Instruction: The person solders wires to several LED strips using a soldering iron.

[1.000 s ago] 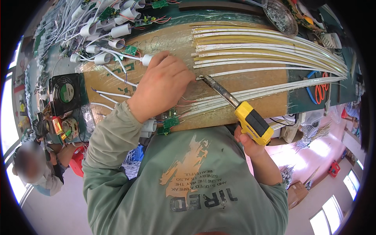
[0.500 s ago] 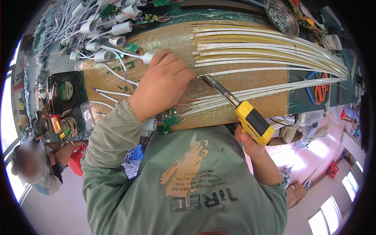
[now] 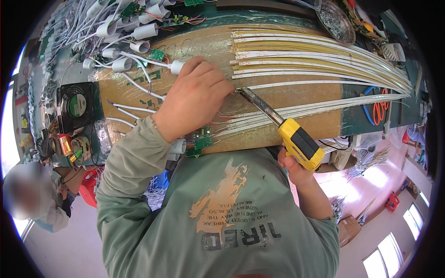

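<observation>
My right hand (image 3: 296,167) is closed around the yellow and black handle of a gun-shaped soldering iron (image 3: 300,144). Its dark metal tip meets the left end of a thin white LED strip (image 3: 292,85). My left hand (image 3: 194,99) is closed in a pinch just left of that tip; what its fingers hold is hidden beneath them. By its knuckles lies a white lamp base (image 3: 176,67) on a white cable. Several LED strips (image 3: 273,111) nearer me have thin red wires at their left ends, beside green circuit boards (image 3: 201,142).
White lamp bases (image 3: 145,31) with cables and boards are heaped at the far left. A black fan (image 3: 74,107) stands on the left. More strips (image 3: 296,46) fan out at the right, near orange-handled scissors (image 3: 381,106) and a metal pan (image 3: 334,21). Another person (image 3: 34,199) sits lower left.
My hands and the soldering iron have kept almost the same place, its tip still at the strip's end. The other person's head has shifted left.
</observation>
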A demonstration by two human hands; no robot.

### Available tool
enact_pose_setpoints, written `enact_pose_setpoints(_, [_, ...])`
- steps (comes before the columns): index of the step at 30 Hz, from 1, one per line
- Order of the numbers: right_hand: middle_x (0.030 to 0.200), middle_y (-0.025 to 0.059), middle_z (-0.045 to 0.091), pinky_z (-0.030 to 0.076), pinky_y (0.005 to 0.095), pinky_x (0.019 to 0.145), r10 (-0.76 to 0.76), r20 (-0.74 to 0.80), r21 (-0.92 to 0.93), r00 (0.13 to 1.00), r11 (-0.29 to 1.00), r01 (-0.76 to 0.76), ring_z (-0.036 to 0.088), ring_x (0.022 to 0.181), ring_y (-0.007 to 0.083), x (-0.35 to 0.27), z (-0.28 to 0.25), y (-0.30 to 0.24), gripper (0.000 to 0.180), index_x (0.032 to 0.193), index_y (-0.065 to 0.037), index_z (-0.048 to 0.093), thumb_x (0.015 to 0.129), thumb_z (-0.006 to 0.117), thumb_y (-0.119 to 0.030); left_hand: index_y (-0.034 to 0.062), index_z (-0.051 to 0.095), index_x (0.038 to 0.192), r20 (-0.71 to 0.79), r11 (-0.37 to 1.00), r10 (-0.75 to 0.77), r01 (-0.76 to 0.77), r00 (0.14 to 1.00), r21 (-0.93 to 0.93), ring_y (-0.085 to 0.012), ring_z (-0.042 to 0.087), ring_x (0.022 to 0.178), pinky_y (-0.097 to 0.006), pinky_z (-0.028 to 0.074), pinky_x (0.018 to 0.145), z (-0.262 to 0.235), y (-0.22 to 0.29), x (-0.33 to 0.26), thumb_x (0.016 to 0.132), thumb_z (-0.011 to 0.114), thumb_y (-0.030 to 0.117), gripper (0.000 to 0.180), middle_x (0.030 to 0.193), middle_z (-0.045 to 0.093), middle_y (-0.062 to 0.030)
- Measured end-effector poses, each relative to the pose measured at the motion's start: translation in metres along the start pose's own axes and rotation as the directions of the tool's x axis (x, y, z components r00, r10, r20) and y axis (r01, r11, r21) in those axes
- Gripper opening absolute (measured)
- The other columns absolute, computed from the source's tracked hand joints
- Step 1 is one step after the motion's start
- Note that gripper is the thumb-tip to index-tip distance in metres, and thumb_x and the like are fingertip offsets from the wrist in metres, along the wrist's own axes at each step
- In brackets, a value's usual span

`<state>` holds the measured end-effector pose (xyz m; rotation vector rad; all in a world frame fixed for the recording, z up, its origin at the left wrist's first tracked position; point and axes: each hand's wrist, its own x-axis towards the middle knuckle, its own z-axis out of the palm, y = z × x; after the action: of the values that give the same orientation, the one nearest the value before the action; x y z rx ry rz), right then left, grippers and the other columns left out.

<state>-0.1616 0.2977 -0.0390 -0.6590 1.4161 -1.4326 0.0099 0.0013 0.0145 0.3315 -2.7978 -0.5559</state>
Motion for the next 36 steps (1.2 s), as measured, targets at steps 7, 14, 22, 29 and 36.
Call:
enact_pose_setpoints(7, [0.089,0.0031,0.065,0.048,0.026,0.067,-0.018,-0.011,-0.019,1.0,1.0,0.018,0.059,0.076,0.0111,0.001,0.001,0.0,0.03,0.112,-0.001,0.059,0.086,0.074,-0.005,0.0091,0.069,0.091,-0.001,1.0,0.009,-0.009,1.0,0.0,-0.0262,0.061,0.101,-0.046,0.041,0.105,0.001,-0.002,-0.001,0.075,0.071,0.005,0.017,0.093,0.063,-0.0056])
enact_pose_setpoints(14, [0.081,0.0026,0.06,0.044,0.0293,0.062,-0.001,0.046,0.019,0.999,1.0,0.0,0.056,0.072,0.014,0.001,0.0,-0.008,0.01,0.098,-0.004,0.063,0.089,0.066,-0.006,0.0093,0.069,0.091,0.002,1.0,0.008,-0.008,1.0,0.001,-0.0264,0.06,0.102,-0.046,0.041,0.105,0.002,-0.002,-0.001,0.075,0.071,0.006,0.017,0.093,0.063,-0.0055])
enact_pose_setpoints(22, [0.08,0.0023,0.06,0.044,0.0298,0.061,-0.011,0.058,0.01,0.998,1.0,0.01,0.056,0.071,0.0146,0.002,-0.002,-0.009,0.008,0.096,-0.003,0.064,0.089,0.066,-0.007,0.0091,0.069,0.092,0.005,1.0,0.001,-0.001,1.0,0.01,-0.0262,0.061,0.102,-0.046,0.041,0.106,0.001,0.0,0.0,0.075,0.071,0.005,0.017,0.094,0.063,-0.0053])
enact_pose_setpoints(29, [0.08,0.0024,0.061,0.045,0.03,0.062,-0.003,0.057,-0.02,0.998,1.0,0.004,0.057,0.072,0.0147,0.001,-0.003,-0.008,0.009,0.095,-0.003,0.064,0.088,0.067,-0.008,0.0087,0.069,0.092,0.01,1.0,0.006,-0.006,1.0,0.008,-0.0262,0.061,0.102,-0.047,0.041,0.106,0.0,0.0,0.0,0.075,0.072,0.005,0.017,0.094,0.063,-0.0057])
enact_pose_setpoints(36, [0.082,0.0033,0.061,0.045,0.0297,0.062,-0.009,0.039,-0.037,0.999,0.999,0.011,0.057,0.072,0.0149,0.0,-0.004,-0.005,0.014,0.098,-0.003,0.064,0.087,0.069,-0.009,0.0087,0.069,0.091,-0.004,1.0,0.009,-0.009,1.0,0.014,-0.0264,0.061,0.101,-0.047,0.041,0.106,0.0,0.0,0.0,0.075,0.071,0.005,0.016,0.093,0.063,-0.0058])
